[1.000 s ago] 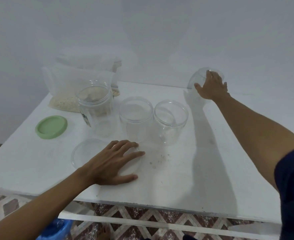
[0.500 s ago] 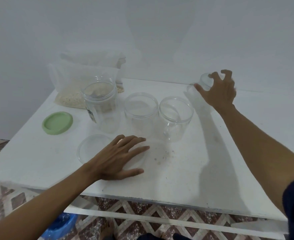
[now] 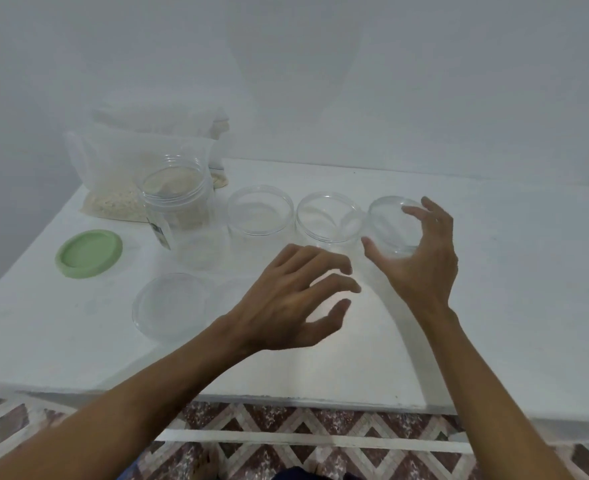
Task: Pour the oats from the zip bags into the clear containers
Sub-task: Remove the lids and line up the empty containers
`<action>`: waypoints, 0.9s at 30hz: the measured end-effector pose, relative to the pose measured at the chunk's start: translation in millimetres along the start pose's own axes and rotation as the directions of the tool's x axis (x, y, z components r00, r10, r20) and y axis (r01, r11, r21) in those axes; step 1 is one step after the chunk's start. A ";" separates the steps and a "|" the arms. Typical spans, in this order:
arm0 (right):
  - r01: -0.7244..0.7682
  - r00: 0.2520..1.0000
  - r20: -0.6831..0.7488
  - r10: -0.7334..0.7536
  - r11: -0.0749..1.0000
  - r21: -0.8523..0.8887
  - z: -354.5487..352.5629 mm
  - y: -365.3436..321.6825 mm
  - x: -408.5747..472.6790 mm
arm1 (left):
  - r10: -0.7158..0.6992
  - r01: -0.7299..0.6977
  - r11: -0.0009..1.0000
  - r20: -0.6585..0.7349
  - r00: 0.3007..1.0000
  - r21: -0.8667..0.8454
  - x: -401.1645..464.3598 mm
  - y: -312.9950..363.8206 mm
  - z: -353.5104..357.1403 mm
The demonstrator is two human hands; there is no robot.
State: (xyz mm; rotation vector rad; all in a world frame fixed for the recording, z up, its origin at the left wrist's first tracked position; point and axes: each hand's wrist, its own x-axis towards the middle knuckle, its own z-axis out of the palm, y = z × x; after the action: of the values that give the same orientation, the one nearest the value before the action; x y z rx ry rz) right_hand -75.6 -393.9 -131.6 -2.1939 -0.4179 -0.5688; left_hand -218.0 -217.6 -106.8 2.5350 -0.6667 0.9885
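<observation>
White table: I'm watching right hand gripping clear jar beside jar row; left hand spread, hovering; crowding risking knock-over.

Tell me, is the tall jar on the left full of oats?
No, empty. The tall jar is see-through; the oats seen through it are in the zip bag behind.

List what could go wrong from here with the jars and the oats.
1. The right hand holds the rightmost clear container close beside its neighbour; setting it down could knock that one.
2. The left hand hovers near the clear lid and could sweep it away.
3. The zip bag of oats leans behind the tall jar and may slump.
</observation>
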 end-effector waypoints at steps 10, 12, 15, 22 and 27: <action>-0.130 0.969 0.245 0.044 0.928 0.348 -39.7 16.1 -60.2 | -0.070 0.087 0.996 0.427 0.901 -0.019 76.7 21.2 48.2; -0.148 0.953 0.302 0.031 0.916 0.374 -42.1 18.7 -62.7 | -0.095 0.131 0.991 0.488 0.868 -0.041 73.2 22.0 53.7; -0.159 0.946 0.323 0.041 0.924 0.348 -40.5 15.4 -63.3 | -0.154 0.170 0.985 0.445 0.882 0.004 71.8 31.3 54.7; -0.207 0.963 0.240 0.122 0.905 0.372 -32.1 -1.4 -69.6 | -0.490 0.412 0.872 0.454 0.744 0.265 76.8 64.2 32.0; -0.305 0.928 0.327 0.181 0.871 0.384 -36.5 2.9 -74.7 | -0.288 0.195 0.952 0.479 0.829 0.236 80.6 43.6 10.8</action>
State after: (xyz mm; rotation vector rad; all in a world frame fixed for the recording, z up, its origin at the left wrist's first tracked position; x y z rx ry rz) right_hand -146.6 -432.1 -152.1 -1.8567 -0.3619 -0.0109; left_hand -183.3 -283.1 -52.0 2.9757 -0.3741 0.2893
